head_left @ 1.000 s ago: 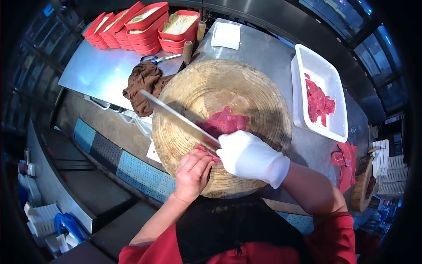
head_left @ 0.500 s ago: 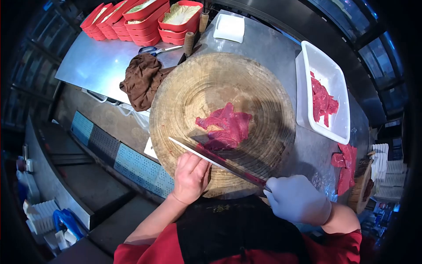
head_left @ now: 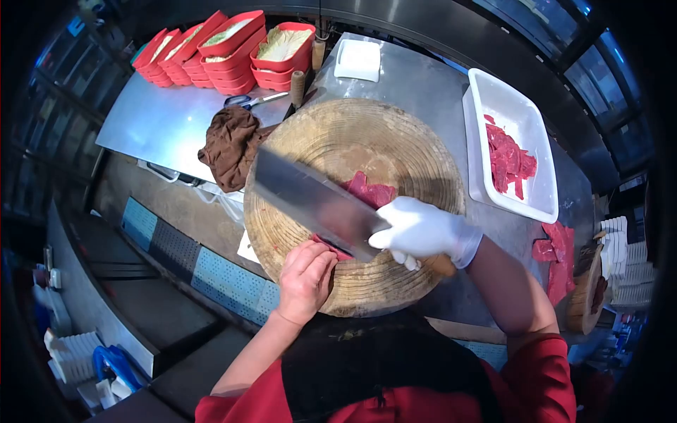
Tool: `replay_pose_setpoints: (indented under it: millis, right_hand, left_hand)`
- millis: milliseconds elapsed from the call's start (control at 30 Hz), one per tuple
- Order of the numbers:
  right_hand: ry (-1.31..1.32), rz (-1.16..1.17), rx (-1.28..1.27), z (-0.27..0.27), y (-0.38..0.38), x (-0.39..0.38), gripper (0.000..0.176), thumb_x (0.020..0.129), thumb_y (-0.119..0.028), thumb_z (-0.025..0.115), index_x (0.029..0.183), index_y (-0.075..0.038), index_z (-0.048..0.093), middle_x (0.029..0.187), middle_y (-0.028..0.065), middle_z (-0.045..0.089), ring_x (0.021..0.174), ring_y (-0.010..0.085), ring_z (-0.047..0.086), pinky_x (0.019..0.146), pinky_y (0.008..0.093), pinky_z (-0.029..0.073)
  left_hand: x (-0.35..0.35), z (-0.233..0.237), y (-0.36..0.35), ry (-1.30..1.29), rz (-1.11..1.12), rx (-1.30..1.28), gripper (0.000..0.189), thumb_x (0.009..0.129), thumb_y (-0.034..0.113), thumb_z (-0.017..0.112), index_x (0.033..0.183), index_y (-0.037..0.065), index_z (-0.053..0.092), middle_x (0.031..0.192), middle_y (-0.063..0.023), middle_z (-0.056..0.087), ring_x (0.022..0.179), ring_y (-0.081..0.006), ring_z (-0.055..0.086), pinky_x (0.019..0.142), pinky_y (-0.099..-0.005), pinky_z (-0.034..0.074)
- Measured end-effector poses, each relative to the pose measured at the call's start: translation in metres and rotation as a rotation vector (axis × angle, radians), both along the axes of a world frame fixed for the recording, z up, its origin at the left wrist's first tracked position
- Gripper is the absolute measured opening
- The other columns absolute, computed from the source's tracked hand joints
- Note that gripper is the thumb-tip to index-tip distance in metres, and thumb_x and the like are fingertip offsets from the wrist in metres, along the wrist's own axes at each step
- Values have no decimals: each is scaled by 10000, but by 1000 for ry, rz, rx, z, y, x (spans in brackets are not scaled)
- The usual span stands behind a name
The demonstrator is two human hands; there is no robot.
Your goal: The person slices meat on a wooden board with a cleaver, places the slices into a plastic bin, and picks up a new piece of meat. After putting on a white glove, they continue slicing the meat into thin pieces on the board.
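In the head view, slicing well likely needs the left hand (head_left: 306,278) tucked back from the knife (head_left: 314,201), and even strokes. The left hand, half curled, holds meat (head_left: 334,247) against the chopping block's (head_left: 416,151) near side; the gloved right hand (head_left: 425,229) wraps round the knife's handle.

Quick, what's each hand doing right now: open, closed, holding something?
Left hand: curled against red meat; full grip can't be told.
Gloved right hand: closed, holding the cleaver.
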State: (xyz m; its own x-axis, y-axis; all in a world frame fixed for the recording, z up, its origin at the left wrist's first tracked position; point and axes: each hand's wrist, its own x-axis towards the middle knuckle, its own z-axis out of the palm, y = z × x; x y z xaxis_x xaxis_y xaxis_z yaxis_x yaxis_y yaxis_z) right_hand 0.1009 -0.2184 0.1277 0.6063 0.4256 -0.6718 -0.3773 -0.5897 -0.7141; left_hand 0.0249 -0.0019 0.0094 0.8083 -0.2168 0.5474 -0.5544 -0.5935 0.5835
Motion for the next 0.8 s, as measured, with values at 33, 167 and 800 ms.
replay_pose_setpoints:
  millis: [33,167,800]
  right_hand:
    - [98,-62,119,-13,-16,3,240,917,-175,599,931,64,574,619,83,570,493,155,579,467,305,477]
    - [-28,-206,64,-3,-28,-18,201,928,-147,580,922,50,540,632,86,576,499,149,579,457,303,469]
    - [-516,441,-465,34,1,-78,67,806,-92,588,816,-27,579,681,190,629,636,381,655,584,468,530]
  left_hand:
    - [0,-1,1,10,2,0,194,715,-10,758,889,18,677,948,-108,659,921,-320,637,825,-400,521]
    - [-2,1,2,19,-5,19,212,720,3,762,913,25,677,954,-104,657,939,-318,631,827,-398,512]
    - [-5,3,2,41,5,60,321,699,-45,701,1017,-10,675,1009,-150,621,899,-354,580,801,-417,495]
